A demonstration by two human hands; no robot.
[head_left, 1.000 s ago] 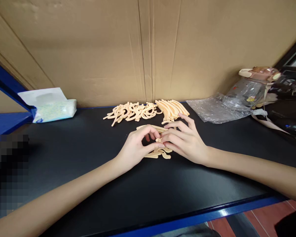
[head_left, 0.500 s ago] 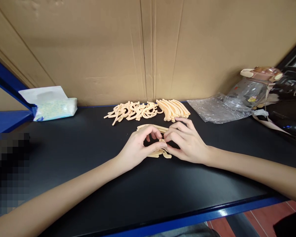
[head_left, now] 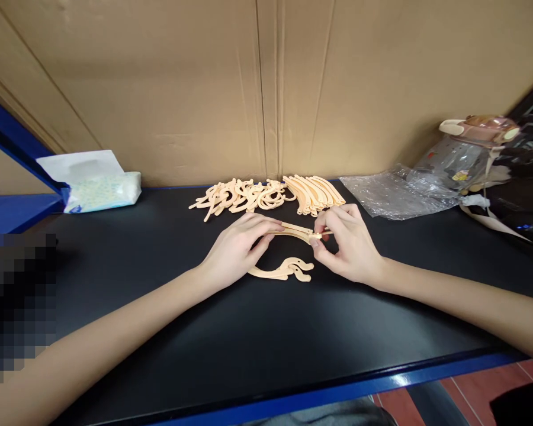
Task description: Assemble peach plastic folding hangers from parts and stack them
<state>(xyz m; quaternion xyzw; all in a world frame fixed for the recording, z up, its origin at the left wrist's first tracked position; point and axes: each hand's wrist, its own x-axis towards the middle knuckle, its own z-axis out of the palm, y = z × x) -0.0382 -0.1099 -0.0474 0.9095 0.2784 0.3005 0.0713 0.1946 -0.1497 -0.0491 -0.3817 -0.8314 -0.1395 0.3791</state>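
Note:
My left hand (head_left: 245,241) is closed over the left part of long, gently curved cream strips (head_left: 295,232), which lie one behind the other. At their right end, my right hand (head_left: 347,244) pinches the tips between thumb and fingers; a thin cream end sticks out there. Below the hands, on the black tabletop (head_left: 266,337), rest curved cream pieces (head_left: 278,272) with hooked ends and small holes. Their left part is hidden behind my left hand.
Against the cardboard wall (head_left: 182,89) lie a loose heap of hooked cream pieces (head_left: 240,196) and a neat stack of long strips (head_left: 315,194). A clear plastic bag (head_left: 382,195) and a water bottle (head_left: 457,160) are at right; a tissue pack (head_left: 102,189) at left.
Both hands have moved off the hooked pieces, which now show more fully. My left hand has gone left onto the long strips, my right hand rightward to their end.

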